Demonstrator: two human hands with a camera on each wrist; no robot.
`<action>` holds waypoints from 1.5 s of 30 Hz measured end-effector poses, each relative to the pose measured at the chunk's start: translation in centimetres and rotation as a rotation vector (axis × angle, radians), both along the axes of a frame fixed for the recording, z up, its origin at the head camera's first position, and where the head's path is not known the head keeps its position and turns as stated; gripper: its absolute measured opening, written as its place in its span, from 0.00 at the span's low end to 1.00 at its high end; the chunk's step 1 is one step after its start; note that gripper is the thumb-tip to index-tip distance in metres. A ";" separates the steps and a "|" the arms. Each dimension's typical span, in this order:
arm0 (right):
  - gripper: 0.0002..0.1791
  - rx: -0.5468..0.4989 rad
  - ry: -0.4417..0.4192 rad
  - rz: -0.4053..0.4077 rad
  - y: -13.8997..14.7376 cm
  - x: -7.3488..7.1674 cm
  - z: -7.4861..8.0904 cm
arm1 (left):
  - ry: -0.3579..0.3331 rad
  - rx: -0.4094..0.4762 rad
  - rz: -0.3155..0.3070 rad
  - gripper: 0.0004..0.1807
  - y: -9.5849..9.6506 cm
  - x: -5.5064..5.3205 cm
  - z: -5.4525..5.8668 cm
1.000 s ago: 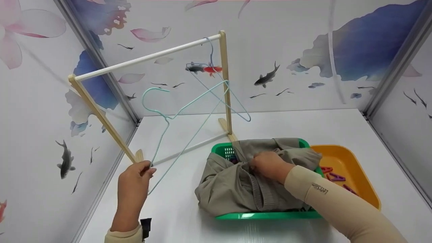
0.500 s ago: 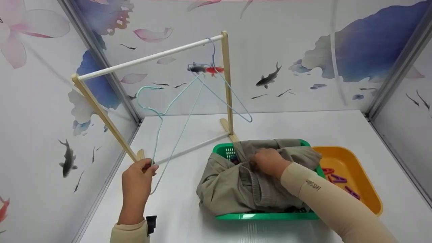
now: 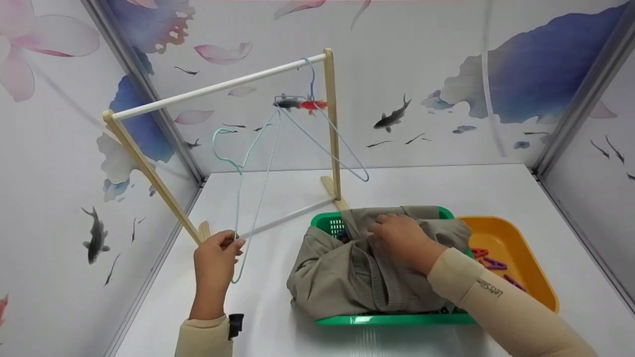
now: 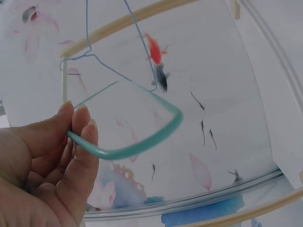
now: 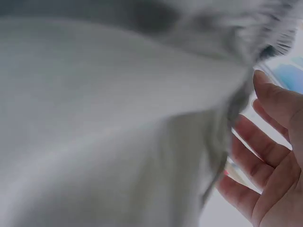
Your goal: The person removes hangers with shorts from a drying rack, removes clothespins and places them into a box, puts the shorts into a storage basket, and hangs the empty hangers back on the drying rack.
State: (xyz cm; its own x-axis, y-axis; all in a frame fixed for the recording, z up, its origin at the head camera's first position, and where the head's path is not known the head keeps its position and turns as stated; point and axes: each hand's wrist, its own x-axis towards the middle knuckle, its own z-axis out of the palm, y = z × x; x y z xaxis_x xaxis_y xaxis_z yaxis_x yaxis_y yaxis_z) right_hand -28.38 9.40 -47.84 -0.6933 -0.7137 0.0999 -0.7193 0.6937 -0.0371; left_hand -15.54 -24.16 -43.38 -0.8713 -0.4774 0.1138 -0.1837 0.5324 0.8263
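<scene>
My left hand [image 3: 216, 267] pinches a mint-green wire hanger [image 3: 259, 198] between thumb and fingers, by one side of its frame. In the left wrist view the green hanger [image 4: 142, 147] stretches away from the fingertips. Grey-khaki trousers [image 3: 337, 282] with a gathered elastic waistband lie bunched in a green basket [image 3: 397, 320], hanging over its left side. On top of the cloth rests my right hand [image 3: 404, 243], its fingers loosely bent. The right wrist view has the thumb apart from the spread fingers of that hand [image 5: 274, 156], fingertips right at the fabric's edge.
Behind the left hand stands a wooden rack with a white top bar [image 3: 218, 87]. A blue hanger [image 3: 342, 139] hangs at its right end. An orange-yellow tray [image 3: 511, 233] with several clothes pegs [image 3: 494, 264] sits right of the basket. Printed walls surround the table.
My left hand has moved a little right, and the green hanger has turned narrower in view. My right hand's fingers have loosened and lifted slightly from the bunched cloth.
</scene>
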 end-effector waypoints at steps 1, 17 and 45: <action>0.09 -0.021 0.010 0.000 0.3 0.2 0.3 | 0.005 0.007 -0.001 0.11 0.1 -0.1 -0.1; 0.21 -0.438 0.223 -0.064 7.4 4.3 1.4 | 0.039 0.122 0.008 0.12 1.6 -1.9 -0.7; 0.31 -0.296 -0.390 -0.701 16.9 7.2 -2.5 | 0.139 0.294 -0.051 0.12 3.5 -5.6 -1.0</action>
State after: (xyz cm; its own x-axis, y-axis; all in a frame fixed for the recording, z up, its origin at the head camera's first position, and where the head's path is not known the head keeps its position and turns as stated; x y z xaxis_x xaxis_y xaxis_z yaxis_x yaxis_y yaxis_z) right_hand -21.16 26.28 -50.33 -0.9884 -0.0889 -0.1230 -0.0256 0.8965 -0.4422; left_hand -21.15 -20.65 -44.33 -0.8806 -0.4638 0.0969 -0.0378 0.2727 0.9614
